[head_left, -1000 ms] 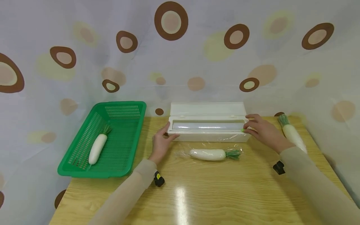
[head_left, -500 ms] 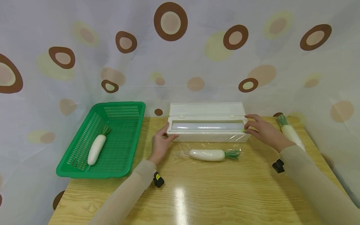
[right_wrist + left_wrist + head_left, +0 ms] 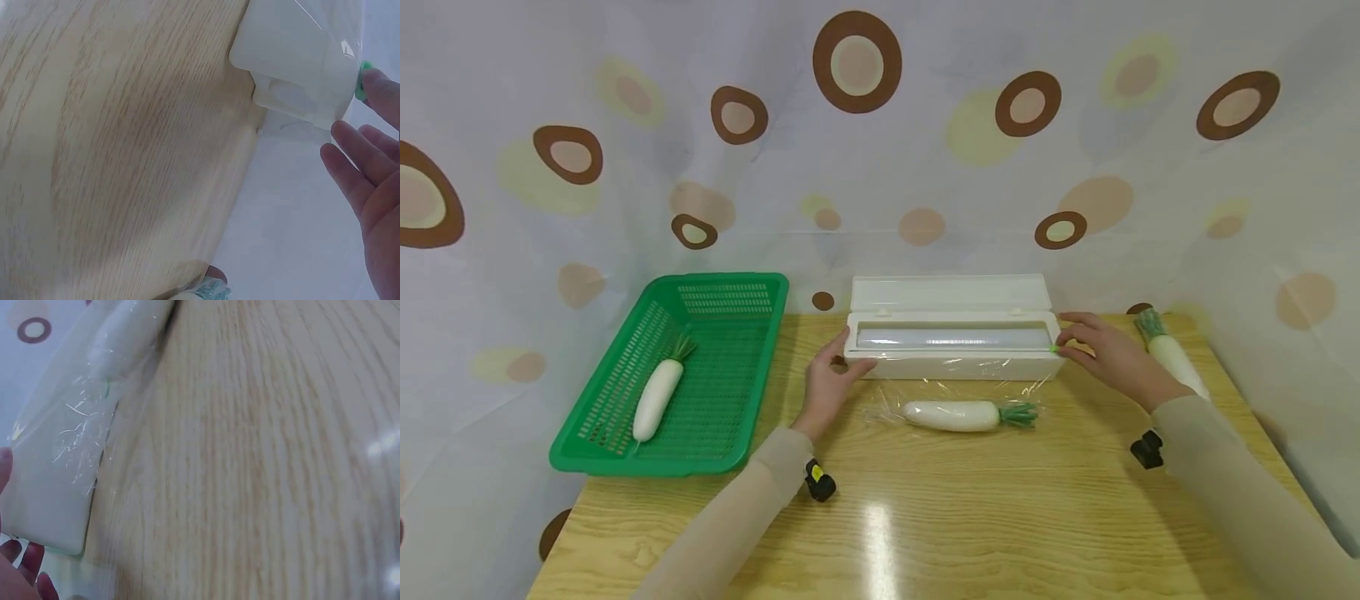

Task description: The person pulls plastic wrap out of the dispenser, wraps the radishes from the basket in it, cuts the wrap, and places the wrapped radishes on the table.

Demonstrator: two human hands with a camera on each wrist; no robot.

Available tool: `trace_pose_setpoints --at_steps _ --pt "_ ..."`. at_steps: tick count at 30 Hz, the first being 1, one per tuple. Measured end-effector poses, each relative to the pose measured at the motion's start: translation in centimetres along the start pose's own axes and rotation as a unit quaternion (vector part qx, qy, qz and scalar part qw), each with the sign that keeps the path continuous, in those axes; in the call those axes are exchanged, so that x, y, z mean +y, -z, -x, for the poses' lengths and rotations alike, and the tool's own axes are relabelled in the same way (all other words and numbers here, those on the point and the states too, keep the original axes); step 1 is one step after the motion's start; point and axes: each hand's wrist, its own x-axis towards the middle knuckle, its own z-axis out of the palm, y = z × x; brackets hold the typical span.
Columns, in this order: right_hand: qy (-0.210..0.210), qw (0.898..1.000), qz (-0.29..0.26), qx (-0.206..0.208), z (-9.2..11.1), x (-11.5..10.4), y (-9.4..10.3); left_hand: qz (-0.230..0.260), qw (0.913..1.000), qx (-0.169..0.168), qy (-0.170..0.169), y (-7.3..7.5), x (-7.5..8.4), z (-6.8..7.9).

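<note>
A white cling film dispenser (image 3: 955, 368) stands at the back of the table with its lid (image 3: 951, 293) tipped back, showing the film roll (image 3: 955, 337). My left hand (image 3: 829, 387) grips its left end, thumb on the front and fingers round the side. At the right end, my right hand (image 3: 1108, 358) pinches the small green slide cutter (image 3: 362, 81) between thumb and finger; the other fingers (image 3: 359, 150) reach along the box's end. Clear film hangs over the dispenser's front down to a white radish (image 3: 951, 416) with green stems, lying wrapped in front of it.
A green plastic basket (image 3: 767, 375) on the left holds one white radish (image 3: 657, 400). Another radish (image 3: 1178, 362) lies at the table's right edge, beyond my right hand. A dotted curtain (image 3: 880, 167) hangs right behind the table (image 3: 985, 517).
The slide cutter has shifted slightly right along the dispenser, with my right hand on it. My left hand stays on the left end. The head view has moved a little.
</note>
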Motion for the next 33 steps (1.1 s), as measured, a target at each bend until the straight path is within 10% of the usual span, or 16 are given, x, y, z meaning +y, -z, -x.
trace_pose_setpoints --at_steps 14,22,25,28,33 --pt "0.031 0.998 0.026 0.041 0.2 -0.5 -0.3 0.036 0.9976 0.042 0.040 -0.3 0.9 0.3" --pt "0.109 0.987 0.058 0.103 0.4 -3.7 -1.1 -0.061 0.9882 0.065 -0.124 -1.3 3.0 2.2" --pt "0.141 0.984 0.059 0.096 0.4 -5.0 -2.2 -0.139 0.9621 0.008 -0.234 -1.9 3.4 3.0" --pt "0.157 0.984 0.059 0.068 0.5 -6.5 -3.5 -0.241 0.9164 -0.074 -0.311 -2.5 3.8 3.8" --pt "0.155 0.984 0.084 0.019 0.9 -8.7 -5.7 -0.353 0.8604 -0.193 -0.313 -3.5 4.6 4.8"
